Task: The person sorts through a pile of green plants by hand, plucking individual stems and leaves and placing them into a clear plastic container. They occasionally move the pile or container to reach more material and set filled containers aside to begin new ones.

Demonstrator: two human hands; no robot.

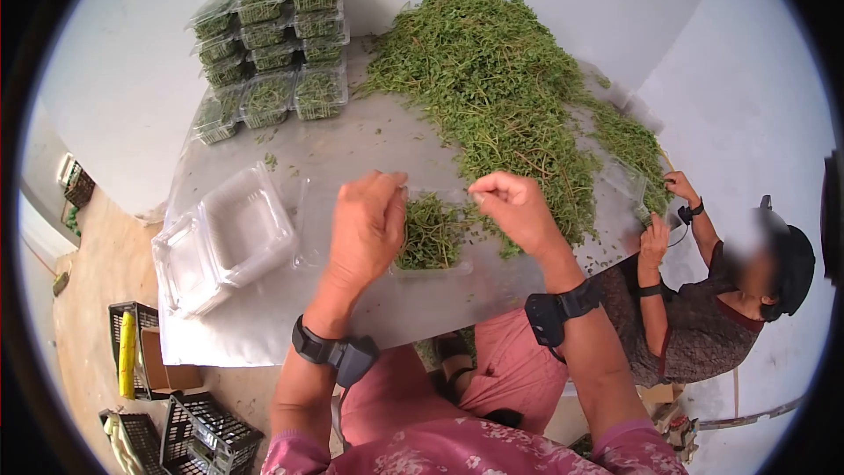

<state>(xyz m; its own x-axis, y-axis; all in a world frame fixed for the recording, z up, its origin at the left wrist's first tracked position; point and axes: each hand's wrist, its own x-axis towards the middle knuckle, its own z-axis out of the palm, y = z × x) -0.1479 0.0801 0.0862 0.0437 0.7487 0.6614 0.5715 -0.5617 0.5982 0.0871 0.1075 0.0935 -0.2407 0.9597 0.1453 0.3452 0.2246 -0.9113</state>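
An opened clear plastic clamshell box (431, 271) lies before me, filled with green leafy sprigs (432, 233). Its lid (309, 224) is folded out to the left, partly behind my left hand. My left hand (369, 222) hovers at the box's left side, thumb and fingers pinched together. Over on the right side, my right hand (517, 211) has its thumb and forefinger pinched near the box's far right corner. Whatever is in either pinch is too small to make out.
A large heap of green sprigs (501, 79) covers the table's back right. Filled boxes (268, 97) stand stacked at back left. Nested open boxes (242, 220) lie at left. A co-worker (703, 317) handles sprigs at right. Black crates (207, 435) sit on the floor.
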